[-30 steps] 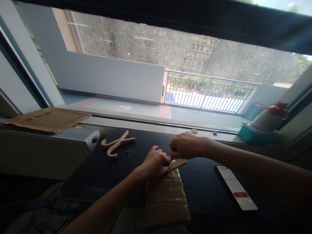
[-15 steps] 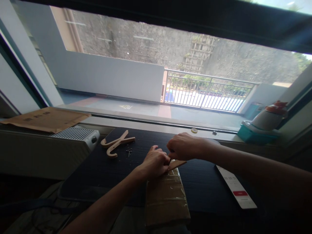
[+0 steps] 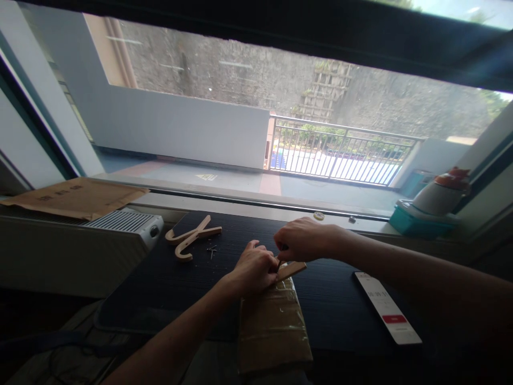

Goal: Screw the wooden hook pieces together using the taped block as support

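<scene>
One wooden strip [image 3: 292, 270], gripped by left hand [image 3: 256, 267], juts beyond cardboard edge [image 3: 296, 299], right hand [image 3: 300, 236] clenching a tool [image 3: 279, 264].

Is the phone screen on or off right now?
On: the phone screen is lit white, showing a row of digits and a red button.

The strip [image 3: 294, 270] lies on the package [image 3: 274, 331], left of the phone [image 3: 387, 307].

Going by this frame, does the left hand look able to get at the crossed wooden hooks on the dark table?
Probably yes: the crossed wooden hooks lie to the left hand's left, with nothing tall between, just small metal pieces. It seems occupied steadying the wooden strip, though.
</scene>
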`<state>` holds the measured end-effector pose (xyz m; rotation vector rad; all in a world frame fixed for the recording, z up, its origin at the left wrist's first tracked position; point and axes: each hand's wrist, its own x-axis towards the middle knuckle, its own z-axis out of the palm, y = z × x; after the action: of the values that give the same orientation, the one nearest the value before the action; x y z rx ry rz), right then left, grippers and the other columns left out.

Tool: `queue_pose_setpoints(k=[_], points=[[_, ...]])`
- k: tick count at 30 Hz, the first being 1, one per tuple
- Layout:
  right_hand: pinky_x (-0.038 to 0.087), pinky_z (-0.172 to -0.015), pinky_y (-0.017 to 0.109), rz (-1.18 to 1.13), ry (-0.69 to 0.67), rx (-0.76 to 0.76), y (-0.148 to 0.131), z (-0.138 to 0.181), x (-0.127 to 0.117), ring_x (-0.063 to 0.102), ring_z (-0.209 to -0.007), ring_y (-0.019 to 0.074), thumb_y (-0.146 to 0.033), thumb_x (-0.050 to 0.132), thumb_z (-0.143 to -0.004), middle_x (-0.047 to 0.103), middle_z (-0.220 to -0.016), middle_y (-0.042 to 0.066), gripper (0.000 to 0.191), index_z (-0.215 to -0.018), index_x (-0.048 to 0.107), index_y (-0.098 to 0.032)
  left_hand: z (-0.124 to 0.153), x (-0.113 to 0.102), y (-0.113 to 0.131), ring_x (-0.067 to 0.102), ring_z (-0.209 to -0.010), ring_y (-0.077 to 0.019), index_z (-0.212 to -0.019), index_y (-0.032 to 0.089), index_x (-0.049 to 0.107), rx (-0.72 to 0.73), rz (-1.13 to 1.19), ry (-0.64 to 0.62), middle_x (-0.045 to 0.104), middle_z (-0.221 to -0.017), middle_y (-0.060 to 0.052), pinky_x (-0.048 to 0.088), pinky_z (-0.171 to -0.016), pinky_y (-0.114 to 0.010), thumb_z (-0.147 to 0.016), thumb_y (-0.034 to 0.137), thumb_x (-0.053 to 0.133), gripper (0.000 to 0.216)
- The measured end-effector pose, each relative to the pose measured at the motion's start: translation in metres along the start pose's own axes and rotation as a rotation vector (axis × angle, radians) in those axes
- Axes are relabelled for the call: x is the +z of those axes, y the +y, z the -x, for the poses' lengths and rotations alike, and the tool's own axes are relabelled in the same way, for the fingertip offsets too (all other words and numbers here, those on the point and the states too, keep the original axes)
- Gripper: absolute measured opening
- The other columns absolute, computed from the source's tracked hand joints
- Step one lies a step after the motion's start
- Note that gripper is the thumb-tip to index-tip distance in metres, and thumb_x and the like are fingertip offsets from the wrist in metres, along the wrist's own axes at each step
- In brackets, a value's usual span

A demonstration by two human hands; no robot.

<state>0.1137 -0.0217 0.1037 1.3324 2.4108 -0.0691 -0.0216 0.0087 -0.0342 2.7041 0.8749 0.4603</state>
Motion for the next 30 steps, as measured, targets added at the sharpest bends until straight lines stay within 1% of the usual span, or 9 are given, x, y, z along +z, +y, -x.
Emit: queue_pose_setpoints(k=[3, 6, 8, 14, 18, 20, 23, 26, 30], points=[[0.033, -0.059, 0.025, -0.020, 0.000, -0.029, 0.0033, 0.0021, -0.0019, 0.059, -0.079, 0.0183, -0.026, 0.059, -0.075, 0.068, -0.089, 0.005, 0.026, -0.100, 0.067, -0.022, 0.0004, 0.0003, 0.0004, 0.056, -0.078, -0.0181, -0.061, 0.022, 0.064, -0.001, 0.013, 0.015, 0.065, -0.064, 0.000, 0.023, -0.097, -0.048, -0.076, 0.027, 0.057, 0.018], [0.032, -0.058, 0.024, -0.026, 0.001, -0.054, 0.0066, 0.0023, -0.0001, 0.058, -0.075, 0.0157, -0.020, 0.056, -0.076, 0.068, -0.085, 0.004, 0.022, -0.094, 0.068, -0.022, 0.0007, 0.0004, 0.0009, 0.055, -0.079, -0.0182, -0.060, 0.022, 0.062, -0.006, 0.014, 0.016, 0.064, -0.063, 0.001, 0.023, -0.098, -0.048, -0.076, 0.026, 0.057, 0.017], [0.032, -0.057, 0.025, -0.041, 0.019, -0.052, 0.0081, 0.0017, 0.0027, 0.057, -0.073, 0.0155, -0.025, 0.055, -0.078, 0.067, -0.083, 0.004, 0.018, -0.090, 0.068, -0.020, 0.0009, 0.0002, 0.0012, 0.054, -0.079, -0.0182, -0.058, 0.022, 0.062, -0.007, 0.002, 0.010, 0.062, -0.060, 0.002, 0.023, -0.098, -0.047, -0.074, 0.023, 0.057, 0.017], [0.033, -0.057, 0.026, -0.029, 0.005, 0.016, 0.0056, 0.0037, 0.0030, 0.057, -0.069, 0.0158, -0.037, 0.051, -0.083, 0.067, -0.081, 0.006, 0.028, -0.090, 0.068, -0.016, -0.0002, 0.0003, 0.0011, 0.053, -0.076, -0.0175, -0.058, 0.021, 0.061, 0.000, -0.015, 0.013, 0.061, -0.058, 0.002, 0.023, -0.097, -0.048, -0.076, 0.025, 0.056, 0.019], [0.033, -0.058, 0.025, -0.014, 0.016, -0.037, 0.0037, 0.0046, -0.0019, 0.058, -0.076, 0.0167, -0.027, 0.058, -0.076, 0.068, -0.088, 0.005, 0.026, -0.099, 0.068, -0.022, -0.0008, 0.0016, 0.0001, 0.055, -0.081, -0.0192, -0.059, 0.021, 0.062, -0.017, -0.023, -0.003, 0.065, -0.064, 0.001, 0.023, -0.097, -0.049, -0.076, 0.025, 0.056, 0.019], [0.032, -0.057, 0.024, -0.013, 0.007, -0.054, 0.0043, 0.0033, -0.0015, 0.058, -0.076, 0.0161, -0.022, 0.056, -0.076, 0.068, -0.086, 0.004, 0.023, -0.096, 0.069, -0.022, -0.0006, 0.0026, -0.0003, 0.055, -0.082, -0.0193, -0.058, 0.021, 0.062, -0.019, -0.023, 0.007, 0.065, -0.065, 0.001, 0.022, -0.098, -0.049, -0.076, 0.024, 0.055, 0.020], [0.031, -0.055, 0.024, -0.035, 0.017, -0.064, 0.0050, 0.0001, 0.0022, 0.056, -0.069, 0.0150, -0.028, 0.053, -0.079, 0.067, -0.080, 0.005, 0.020, -0.087, 0.069, -0.018, -0.0002, 0.0038, -0.0009, 0.054, -0.081, -0.0186, -0.058, 0.022, 0.063, -0.013, -0.016, 0.012, 0.064, -0.063, 0.002, 0.021, -0.098, -0.049, -0.076, 0.024, 0.055, 0.020], [0.031, -0.053, 0.025, -0.053, 0.016, 0.005, 0.0035, -0.0024, 0.0040, 0.055, -0.062, 0.0143, -0.036, 0.047, -0.084, 0.065, -0.074, 0.007, 0.031, -0.080, 0.068, -0.014, 0.0000, 0.0037, -0.0012, 0.054, -0.078, -0.0172, -0.059, 0.022, 0.063, -0.005, -0.008, 0.004, 0.063, -0.060, 0.003, 0.020, -0.098, -0.050, -0.076, 0.023, 0.055, 0.019], [0.030, -0.053, 0.025, -0.045, 0.020, -0.018, 0.0016, -0.0026, 0.0002, 0.056, -0.067, 0.0159, -0.038, 0.053, -0.080, 0.067, -0.080, 0.005, 0.027, -0.090, 0.069, -0.019, 0.0000, 0.0023, -0.0010, 0.054, -0.078, -0.0177, -0.058, 0.021, 0.063, 0.000, -0.023, -0.001, 0.064, -0.063, 0.001, 0.022, -0.097, -0.049, -0.077, 0.026, 0.054, 0.022]])
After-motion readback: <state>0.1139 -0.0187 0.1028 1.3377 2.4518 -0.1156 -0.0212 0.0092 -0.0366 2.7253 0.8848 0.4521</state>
